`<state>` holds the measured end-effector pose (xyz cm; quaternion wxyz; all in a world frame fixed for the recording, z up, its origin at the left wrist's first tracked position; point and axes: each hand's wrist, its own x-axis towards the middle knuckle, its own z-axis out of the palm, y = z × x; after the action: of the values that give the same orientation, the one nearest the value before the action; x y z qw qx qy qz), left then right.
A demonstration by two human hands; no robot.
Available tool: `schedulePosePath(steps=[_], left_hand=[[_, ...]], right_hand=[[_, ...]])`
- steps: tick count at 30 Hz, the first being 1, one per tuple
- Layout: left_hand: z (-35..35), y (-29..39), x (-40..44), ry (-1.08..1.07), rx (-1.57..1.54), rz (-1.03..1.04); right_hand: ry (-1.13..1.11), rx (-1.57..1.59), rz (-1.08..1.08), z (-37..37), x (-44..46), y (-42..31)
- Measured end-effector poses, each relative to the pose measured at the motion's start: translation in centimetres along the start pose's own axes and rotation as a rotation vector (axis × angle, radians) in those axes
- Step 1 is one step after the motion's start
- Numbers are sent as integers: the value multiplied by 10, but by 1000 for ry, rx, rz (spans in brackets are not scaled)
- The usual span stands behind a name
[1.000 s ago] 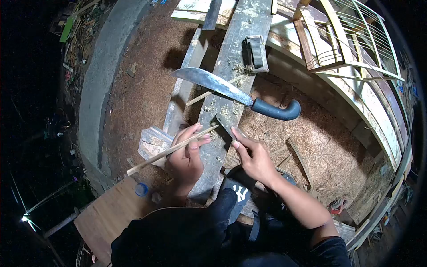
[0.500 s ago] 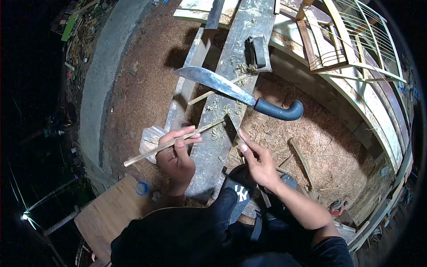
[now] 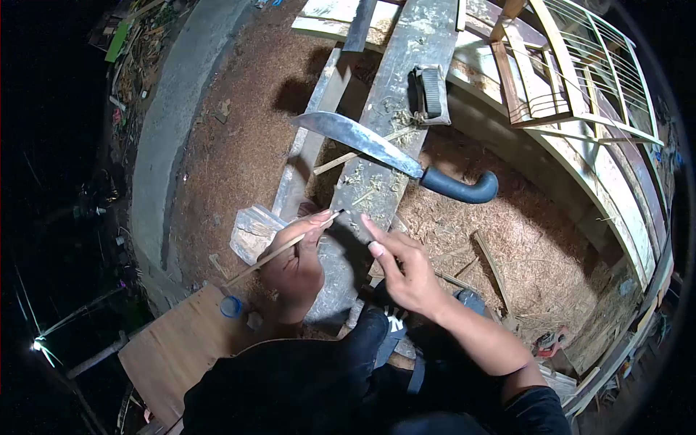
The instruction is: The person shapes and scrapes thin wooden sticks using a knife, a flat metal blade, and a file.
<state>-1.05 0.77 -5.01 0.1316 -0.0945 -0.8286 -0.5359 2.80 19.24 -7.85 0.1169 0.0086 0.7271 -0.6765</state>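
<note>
My left hand (image 3: 293, 264) is closed around a thin bamboo stick (image 3: 262, 261). The stick slants from the lower left up to a tip above the plank. Across from it, my right hand (image 3: 407, 272) grips a small knife (image 3: 355, 221), its blade dark, blurred and partly hidden, close to the stick's upper end. Beyond both hands, a large machete (image 3: 362, 139) with a curved black handle lies across the plank (image 3: 395, 87). A second strip of bamboo (image 3: 336, 162) lies under the machete blade.
Pale shavings litter the plank, where a dark ridged block (image 3: 432, 94) sits. A wooden frame with thin bars (image 3: 573, 65) stands at upper right. A clear plastic bag (image 3: 250, 235), a wooden board (image 3: 174, 344) and a blue-rimmed lid (image 3: 230, 307) are at left. Sawdust covers the ground.
My right hand has moved left with the knife, nearer my left hand. The stick has shifted back toward the lower left, its upper end now just past my left fingers.
</note>
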Motion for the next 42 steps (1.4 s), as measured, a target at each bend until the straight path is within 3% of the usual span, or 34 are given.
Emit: schedulePosePath(steps=[3, 7, 9, 11, 13, 14, 17, 19, 21, 22, 24, 28, 33, 35, 37, 39, 41, 42], left_hand=[[-3, 2, 0, -1, -14, -29], [3, 3, 1, 16, -130, -33], [0, 6, 0, 20, -100, -82], [-1, 3, 0, -18, -73, -57], [0, 7, 1, -31, -80, -37], [3, 7, 2, -36, -88, -4], [5, 7, 1, 58, -155, -97], [0, 4, 3, -16, -53, -7], [3, 6, 4, -79, 7, 86], [5, 5, 5, -79, 6, 86], [5, 4, 4, 96, -110, -185], [1, 8, 6, 23, -17, -116], [7, 9, 9, 152, -67, -231], [5, 6, 7, 140, -33, -213], [6, 5, 8, 131, -63, -175], [4, 3, 7, 103, -70, -162], [4, 3, 4, -43, -58, 71], [3, 3, 1, -62, -47, 50]], right_hand=[[-46, -30, 172, -10, 10, 13], [-69, -92, 12, -9, 4, -12], [-50, -72, 157, -9, 10, 11], [-16, -137, 145, -14, 13, 16], [-133, -196, 142, -18, 10, -7], [-76, -157, -2, -13, 6, -10], [-18, -111, 68, -12, 12, 14], [44, -100, 36, -13, 22, 15], [-78, -182, 122, -15, 10, -6], [-72, -245, 41, -14, 9, -7], [-62, -199, 91, -18, 15, 13], [-45, -163, 225, -16, 11, 5], [-87, -100, 54, -2, 10, -35], [-64, -104, 10, 2, 10, -24], [-32, -196, 178, -4, 13, 0], [-28, -194, 117, -12, 19, 4], [-103, -150, 103, -17, 15, -20], [-128, -168, 78, -15, 11, -28]])
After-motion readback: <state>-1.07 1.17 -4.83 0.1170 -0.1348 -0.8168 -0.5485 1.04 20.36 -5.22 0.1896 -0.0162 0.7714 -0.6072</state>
